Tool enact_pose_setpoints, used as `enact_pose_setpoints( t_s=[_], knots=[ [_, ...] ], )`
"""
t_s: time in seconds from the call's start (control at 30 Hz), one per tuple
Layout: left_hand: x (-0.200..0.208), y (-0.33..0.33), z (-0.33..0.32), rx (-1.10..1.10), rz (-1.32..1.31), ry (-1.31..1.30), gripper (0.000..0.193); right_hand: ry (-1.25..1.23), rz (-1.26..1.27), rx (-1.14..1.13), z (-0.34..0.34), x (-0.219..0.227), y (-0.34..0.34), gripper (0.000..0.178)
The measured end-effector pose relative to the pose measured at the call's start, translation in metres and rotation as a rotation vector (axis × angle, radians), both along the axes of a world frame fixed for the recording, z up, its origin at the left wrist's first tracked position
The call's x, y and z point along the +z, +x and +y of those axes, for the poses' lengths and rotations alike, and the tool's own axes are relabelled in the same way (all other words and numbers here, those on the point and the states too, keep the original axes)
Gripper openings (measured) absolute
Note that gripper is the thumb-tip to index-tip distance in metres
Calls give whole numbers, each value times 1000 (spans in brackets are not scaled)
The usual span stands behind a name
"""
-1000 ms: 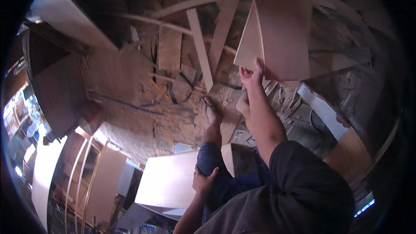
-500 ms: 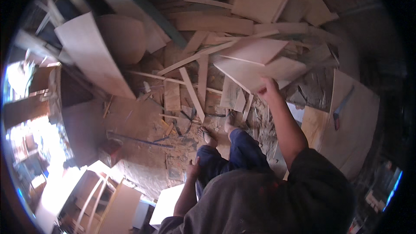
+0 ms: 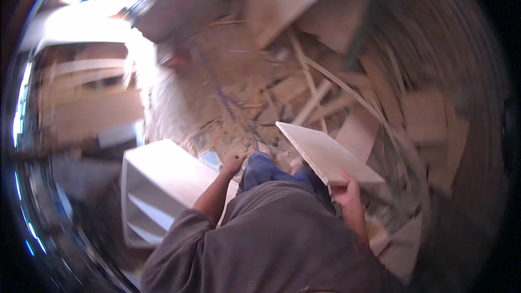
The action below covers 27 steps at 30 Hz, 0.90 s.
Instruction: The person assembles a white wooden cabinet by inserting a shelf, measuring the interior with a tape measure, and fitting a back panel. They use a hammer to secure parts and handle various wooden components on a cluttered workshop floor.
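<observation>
My right hand (image 3: 347, 191) is closed on the near edge of a flat, pale wooden board (image 3: 331, 154). The board is tilted and held off the floor, to the right of my knees; the thumb lies on its upper face and the other fingers are partly hidden under it. Beside my left knee is my left hand (image 3: 233, 166), with no object visible in it. Its fingers are too blurred to show whether they are apart or curled. Close to my left forearm stands a white box-like cabinet (image 3: 173, 165) with an open side showing inner panels.
Loose wooden strips (image 3: 312, 103) and board offcuts (image 3: 358, 133) lie across the littered floor ahead and to the right. A large curved panel (image 3: 293, 2) leans at the far side. More wooden furniture pieces (image 3: 97, 111) stand at the left, near bright daylight.
My view has swung to the left, blurring the surroundings. The right hand has brought the board off the pile and closer to my body. My left hand is still beside the knee.
</observation>
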<state>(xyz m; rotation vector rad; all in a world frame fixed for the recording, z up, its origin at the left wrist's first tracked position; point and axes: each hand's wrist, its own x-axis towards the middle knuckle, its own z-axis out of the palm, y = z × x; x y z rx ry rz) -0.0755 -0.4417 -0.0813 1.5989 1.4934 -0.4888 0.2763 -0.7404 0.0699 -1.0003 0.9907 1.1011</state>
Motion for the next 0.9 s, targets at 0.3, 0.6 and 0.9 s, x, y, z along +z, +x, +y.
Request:
enact_pose_setpoints(
  t_s=[0.3, 0.6, 0.9],
  knots=[
    [17, -116, 35, 359, -168, 120, 78, 98, -340, 749, 221, 76, -69, 57],
    [14, -261, -56, 940, -1, 53, 63, 287, -1240, 1441, 439, 147, -114, 55],
    [-41, -233, -134, 1172, 169, -134, 49, 663, -1237, 1789, 656, 250, -235, 51]
  ],
)
